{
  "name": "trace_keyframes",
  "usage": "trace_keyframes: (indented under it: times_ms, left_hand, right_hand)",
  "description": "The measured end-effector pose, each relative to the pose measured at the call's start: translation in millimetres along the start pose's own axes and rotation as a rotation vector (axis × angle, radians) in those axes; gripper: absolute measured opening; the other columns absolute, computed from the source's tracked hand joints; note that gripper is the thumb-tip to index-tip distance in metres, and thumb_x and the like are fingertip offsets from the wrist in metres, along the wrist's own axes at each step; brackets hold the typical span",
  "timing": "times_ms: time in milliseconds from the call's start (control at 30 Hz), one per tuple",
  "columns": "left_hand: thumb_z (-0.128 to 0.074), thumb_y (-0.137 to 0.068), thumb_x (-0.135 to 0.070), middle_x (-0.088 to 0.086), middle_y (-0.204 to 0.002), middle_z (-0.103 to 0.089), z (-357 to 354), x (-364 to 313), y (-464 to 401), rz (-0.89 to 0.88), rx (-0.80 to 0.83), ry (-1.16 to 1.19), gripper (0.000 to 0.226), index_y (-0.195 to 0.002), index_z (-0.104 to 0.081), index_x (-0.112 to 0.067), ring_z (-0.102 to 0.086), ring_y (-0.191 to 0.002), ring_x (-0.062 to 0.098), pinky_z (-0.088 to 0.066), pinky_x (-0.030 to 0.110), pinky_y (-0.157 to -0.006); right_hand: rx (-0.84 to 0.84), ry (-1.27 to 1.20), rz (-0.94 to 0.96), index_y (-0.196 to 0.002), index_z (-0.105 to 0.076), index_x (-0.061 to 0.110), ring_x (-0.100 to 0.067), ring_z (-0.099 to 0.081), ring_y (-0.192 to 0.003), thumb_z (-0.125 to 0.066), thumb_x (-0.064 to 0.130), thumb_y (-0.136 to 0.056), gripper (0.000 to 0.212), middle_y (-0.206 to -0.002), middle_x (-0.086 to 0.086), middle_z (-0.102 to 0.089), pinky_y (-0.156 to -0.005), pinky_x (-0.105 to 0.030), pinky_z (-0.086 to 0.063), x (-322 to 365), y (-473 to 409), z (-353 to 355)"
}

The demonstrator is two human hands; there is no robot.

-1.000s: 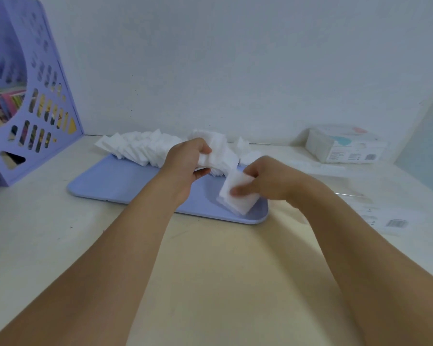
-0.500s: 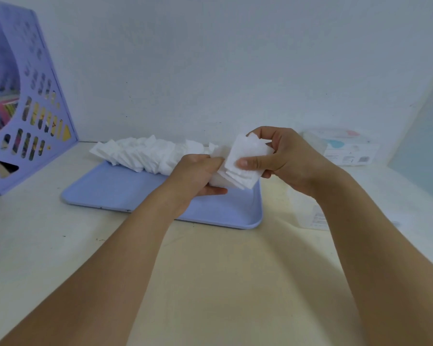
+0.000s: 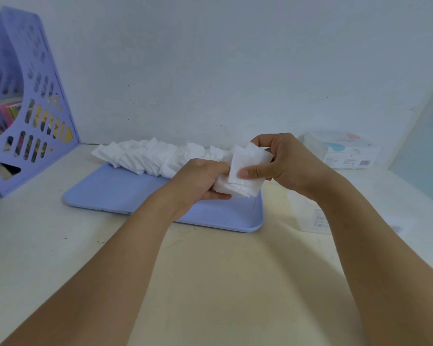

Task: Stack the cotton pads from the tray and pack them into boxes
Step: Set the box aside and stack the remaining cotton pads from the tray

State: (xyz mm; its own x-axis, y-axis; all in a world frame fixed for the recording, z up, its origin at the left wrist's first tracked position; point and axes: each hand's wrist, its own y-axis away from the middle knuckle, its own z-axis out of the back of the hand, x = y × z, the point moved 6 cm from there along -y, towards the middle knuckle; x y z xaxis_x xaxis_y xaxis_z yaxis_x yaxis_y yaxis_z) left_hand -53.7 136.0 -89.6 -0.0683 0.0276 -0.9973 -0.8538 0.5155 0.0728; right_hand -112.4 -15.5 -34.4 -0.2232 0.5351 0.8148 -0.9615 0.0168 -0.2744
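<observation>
Cotton pads [image 3: 158, 158]: white, square, thin, with soft creased faces. I see a loose overlapping row of them lying along the far edge of the lilac tray [image 3: 125, 196], running from its far left corner toward the hands. A small stack of pads [image 3: 245, 171] is held above the tray's right end, its edges not squared. My right hand [image 3: 280, 161] pinches this stack, thumb across the near face and fingers curled behind. My left hand [image 3: 200, 181] grips the left end of the stack where it meets the row. A closed pad box [image 3: 345, 153] sits at the bench's far right edge. A lilac file rack [image 3: 28, 108] stands at the far left corner.
</observation>
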Motion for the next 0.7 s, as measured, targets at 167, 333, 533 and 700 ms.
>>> trace_keyframes:
  times_ms: [167, 333, 533, 700]
  left_hand:
    - [-0.053, -0.098, -0.022, 0.013, -0.105, -0.076, -3, 0, 0, 0.007, 0.036, 0.040, 0.024, -0.109, -0.071, -0.009, -0.074, -0.099, 0.025, -0.062, 0.037, -0.078]
    - [-0.063, -0.090, -0.026, 0.014, -0.109, -0.076, -4, 3, 1, 0.032, 0.086, 0.080, 0.032, -0.117, -0.066, -0.010, -0.073, -0.102, 0.027, -0.061, 0.039, -0.083]
    - [-0.068, -0.088, -0.002, 0.014, -0.112, -0.075, -5, 5, 0, 0.008, 0.087, -0.003, 0.023, -0.111, -0.070, 0.000, -0.072, -0.106, 0.024, -0.060, 0.037, -0.090]
    - [-0.069, -0.090, -0.003, 0.009, -0.112, -0.076, -6, 7, -1, 0.002, 0.096, -0.044, 0.023, -0.114, -0.070, -0.005, -0.073, -0.105, 0.020, -0.060, 0.034, -0.090]
  right_hand:
    - [0.009, -0.009, 0.012, -0.089, -0.073, 0.011, -0.005, -0.053, -0.056, -0.086, 0.010, -0.077, 0.018, -0.067, 0.006, -0.065, -0.052, -0.017, -0.043, -1, -1, 0]
    - [0.033, 0.015, 0.016, -0.083, -0.071, 0.015, -0.004, -0.051, -0.054, -0.081, 0.010, -0.083, 0.012, -0.065, 0.006, -0.061, -0.052, -0.018, -0.043, -4, -2, -1]
    - [0.002, 0.008, 0.025, -0.093, -0.070, 0.001, -0.006, -0.050, -0.057, -0.080, 0.010, -0.084, 0.017, -0.073, -0.006, -0.060, -0.051, -0.019, -0.044, -10, -3, 4]
    - [-0.039, -0.048, 0.075, -0.098, -0.071, -0.001, -0.009, -0.051, -0.059, -0.076, 0.010, -0.088, 0.016, -0.072, -0.003, -0.060, -0.050, -0.021, -0.044, -11, -5, 2]
